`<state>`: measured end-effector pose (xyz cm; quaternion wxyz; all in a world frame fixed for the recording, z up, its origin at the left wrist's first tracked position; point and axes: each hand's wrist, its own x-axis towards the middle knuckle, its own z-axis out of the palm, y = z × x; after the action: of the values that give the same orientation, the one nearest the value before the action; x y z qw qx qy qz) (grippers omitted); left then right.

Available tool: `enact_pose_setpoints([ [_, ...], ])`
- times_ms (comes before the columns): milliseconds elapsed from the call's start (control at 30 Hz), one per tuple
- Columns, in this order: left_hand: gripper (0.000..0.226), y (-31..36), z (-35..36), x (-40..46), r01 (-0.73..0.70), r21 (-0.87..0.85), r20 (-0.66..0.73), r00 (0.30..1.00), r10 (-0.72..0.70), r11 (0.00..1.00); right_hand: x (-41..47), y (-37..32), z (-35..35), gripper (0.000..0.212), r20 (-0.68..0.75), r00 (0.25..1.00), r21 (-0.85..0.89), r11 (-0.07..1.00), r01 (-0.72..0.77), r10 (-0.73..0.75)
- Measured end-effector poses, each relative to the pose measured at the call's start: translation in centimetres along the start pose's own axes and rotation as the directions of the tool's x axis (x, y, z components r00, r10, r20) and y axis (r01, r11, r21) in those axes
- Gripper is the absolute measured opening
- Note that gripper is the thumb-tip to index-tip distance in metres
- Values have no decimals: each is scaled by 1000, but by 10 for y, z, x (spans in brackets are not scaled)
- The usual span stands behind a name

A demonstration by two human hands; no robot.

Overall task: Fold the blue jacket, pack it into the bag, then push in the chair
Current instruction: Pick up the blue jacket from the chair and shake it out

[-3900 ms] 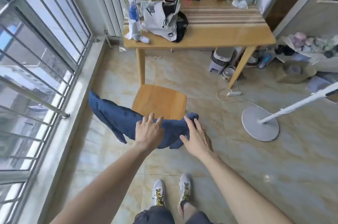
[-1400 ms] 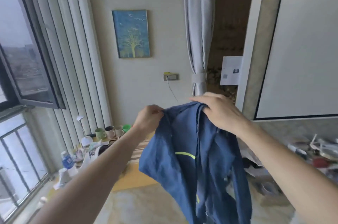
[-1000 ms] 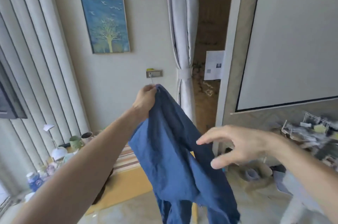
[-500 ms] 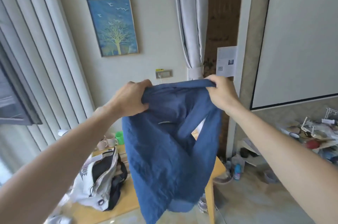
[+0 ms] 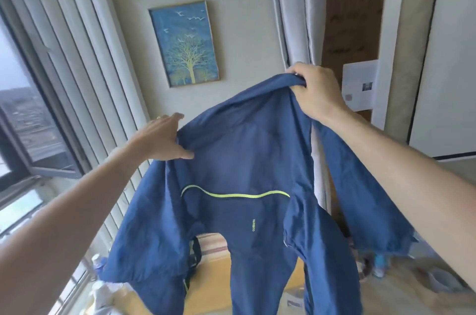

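Jacket [image 5: 231,165] hangs spread, top edge pinched by both hands.

blue jacket [image 5: 239,168] — unfolded, hanging spread in the air | neon-yellow curved stripe across it — sleeves dangling

A framed tree painting [image 5: 184,43] is hung on the pale wall at upper centre; a window [image 5: 18,108] is seen at left, a grey curtain [image 5: 293,8] at upper right.

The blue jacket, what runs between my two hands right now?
In the head view, the blue jacket itself: its upper edge slopes from the left hand up to the right hand.
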<state>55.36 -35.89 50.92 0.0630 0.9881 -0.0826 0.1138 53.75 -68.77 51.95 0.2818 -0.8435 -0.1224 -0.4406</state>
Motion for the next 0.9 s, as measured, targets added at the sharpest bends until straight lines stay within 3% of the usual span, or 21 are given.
enact_pose_setpoints([
  [33,113,23,-1,1,-32,-186,8,999,34,982,5,-4,5,31,36,999,57,998,19,-21],
  [67,131,49,1,5,-75,-379,0,997,81,923,10,-10,11,35,82,996,108,994,33,-42],
  [100,132,76,5,11,-115,-499,-9,992,127,859,13,-16,19,39,135,989,154,987,46,-67],
  [167,92,118,18,32,-171,-579,-68,985,162,797,15,-23,38,41,235,966,222,974,52,-105],
  [233,39,138,32,51,-156,-626,-137,987,89,764,14,-8,56,36,280,955,252,968,25,-97],
  [267,28,138,40,60,-154,-649,-183,982,43,745,11,7,61,42,289,955,232,973,1,-70],
  [367,24,129,58,77,-131,-720,-289,949,-123,681,-24,61,69,118,381,916,94,980,-174,126],
  [400,21,126,63,83,-129,-743,-312,935,-170,656,-44,75,73,134,409,897,69,974,-215,169],
  [500,28,121,77,96,-142,-787,-352,903,-248,600,-116,113,107,146,492,844,7,968,-250,214],
  [600,32,113,92,109,-121,-819,-335,894,-297,561,-164,155,150,120,545,758,-57,918,-392,358],
  [700,34,97,104,113,-64,-848,-281,895,-346,525,-167,206,166,54,462,660,-24,752,-659,593],
  [767,42,82,112,114,4,-856,-232,890,-392,517,-151,236,157,11,396,612,31,657,-753,684],
  [833,49,66,123,109,77,-838,-197,881,-430,541,-126,257,143,10,311,621,94,627,-774,720],
  [900,47,48,139,104,158,-810,-158,869,-469,564,-97,266,129,20,247,685,162,668,-727,685],
])
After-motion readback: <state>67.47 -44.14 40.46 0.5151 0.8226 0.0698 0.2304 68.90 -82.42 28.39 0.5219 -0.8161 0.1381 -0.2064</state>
